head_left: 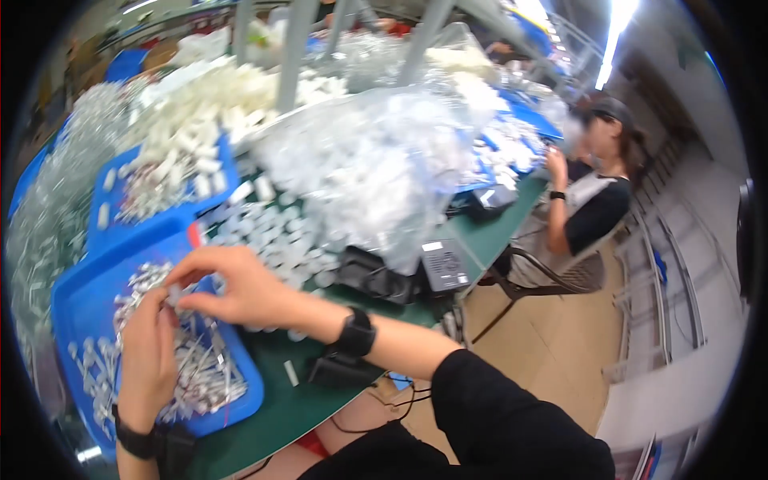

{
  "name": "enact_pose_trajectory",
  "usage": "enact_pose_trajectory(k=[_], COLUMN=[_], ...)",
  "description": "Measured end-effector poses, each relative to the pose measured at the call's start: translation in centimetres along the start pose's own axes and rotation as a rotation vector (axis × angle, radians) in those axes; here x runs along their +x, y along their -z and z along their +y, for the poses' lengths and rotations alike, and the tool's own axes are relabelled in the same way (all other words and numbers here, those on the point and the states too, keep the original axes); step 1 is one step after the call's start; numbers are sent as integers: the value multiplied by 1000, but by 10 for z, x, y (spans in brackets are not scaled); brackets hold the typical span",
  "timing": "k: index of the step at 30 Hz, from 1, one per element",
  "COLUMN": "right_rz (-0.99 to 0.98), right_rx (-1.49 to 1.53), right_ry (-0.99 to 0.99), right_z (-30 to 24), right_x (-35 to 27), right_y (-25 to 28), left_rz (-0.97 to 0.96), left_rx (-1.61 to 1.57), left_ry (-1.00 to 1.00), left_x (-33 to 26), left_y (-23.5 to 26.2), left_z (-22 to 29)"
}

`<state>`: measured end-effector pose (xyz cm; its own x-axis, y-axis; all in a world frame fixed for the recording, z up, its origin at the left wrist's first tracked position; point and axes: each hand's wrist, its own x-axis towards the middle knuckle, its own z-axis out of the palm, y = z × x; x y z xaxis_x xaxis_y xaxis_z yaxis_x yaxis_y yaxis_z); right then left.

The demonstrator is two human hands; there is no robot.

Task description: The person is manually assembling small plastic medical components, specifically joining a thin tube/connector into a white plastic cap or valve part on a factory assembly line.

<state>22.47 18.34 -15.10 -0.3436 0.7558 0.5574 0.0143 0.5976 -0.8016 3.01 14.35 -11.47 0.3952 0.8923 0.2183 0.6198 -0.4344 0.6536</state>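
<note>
My left hand (150,356) and my right hand (236,284) meet over a blue tray (84,280). Between their fingertips is a small whitish translucent piece (174,295), partly covered by the fingers. The right thumb and forefinger pinch it, while the fingers of the left hand close in from the other side. Beneath the hands, the tray holds a heap of thin white-stemmed parts (210,372) with shiny ends; their exact kind is too small to tell. Small white translucent caps (268,232) lie loose on the green table to the right of the tray.
A second blue tray (100,228) with white cylinders stands behind. A large clear bag of white pieces (360,168) fills the middle. Black boxes (372,276) sit near the table edge (336,412). Grey posts (292,60) rise at the back. A seated co-worker (592,192) works at right.
</note>
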Motion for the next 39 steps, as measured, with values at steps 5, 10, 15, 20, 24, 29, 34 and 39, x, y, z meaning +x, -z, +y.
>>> enact_pose_trajectory(k=[5,10,15,20,24,29,34,39], right_rz=[20,-6,-38,-14,-30,-62,-81,-87], right_rx=[89,-12,-42,196,191,82,43,-8], right_ry=[-39,-33,-247,-276,-287,-199,-195,-175], right_z=[-2,4,-2,-8,-8,-11,-10,-11], right_x=[-3,0,-5,-5,-6,-6,-7,-7], right_y=[13,4,14,9,6,9,9,10], left_rz=[207,221,306,290,298,283,269,282], left_rx=[-128,-26,-89,-118,-93,23,70,88], left_ry=[-88,-119,-192,-265,-298,-349,-376,-402], left_x=[13,8,13,12,11,8,8,7], left_y=[-19,-7,-21,-18,-16,-14,-15,-18], left_z=[-5,-17,-12,-11,-13,-12,-14,-14])
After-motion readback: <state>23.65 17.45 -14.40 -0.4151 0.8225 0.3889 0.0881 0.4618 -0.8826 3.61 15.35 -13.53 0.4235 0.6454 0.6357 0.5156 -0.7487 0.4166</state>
